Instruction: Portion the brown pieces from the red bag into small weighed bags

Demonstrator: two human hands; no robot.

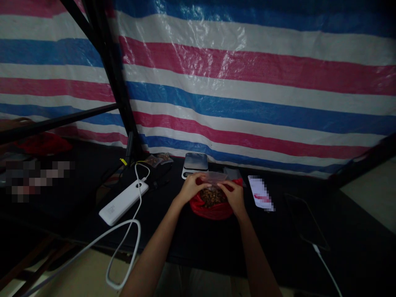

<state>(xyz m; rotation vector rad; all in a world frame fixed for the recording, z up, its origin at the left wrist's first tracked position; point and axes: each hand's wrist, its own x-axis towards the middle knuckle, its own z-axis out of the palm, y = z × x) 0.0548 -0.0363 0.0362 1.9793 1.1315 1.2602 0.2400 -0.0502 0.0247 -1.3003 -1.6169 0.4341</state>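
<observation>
My left hand (191, 187) and my right hand (234, 196) both pinch the edges of a small clear plastic bag (213, 177), held just above a red plastic bag (212, 210) full of brown nut-like pieces (212, 196). The red bag rests on a black table (198, 239). Both hands have their fingers closed on the clear bag's rim, left hand on its left side, right hand on its right side.
A small digital scale (195, 163) stands just behind the bags. A white power bank (123, 201) with a white cable (123, 247) lies to the left. A dark phone (306, 222) lies right, a small packet (159, 159) at the back. A striped tarp (247, 82) hangs behind.
</observation>
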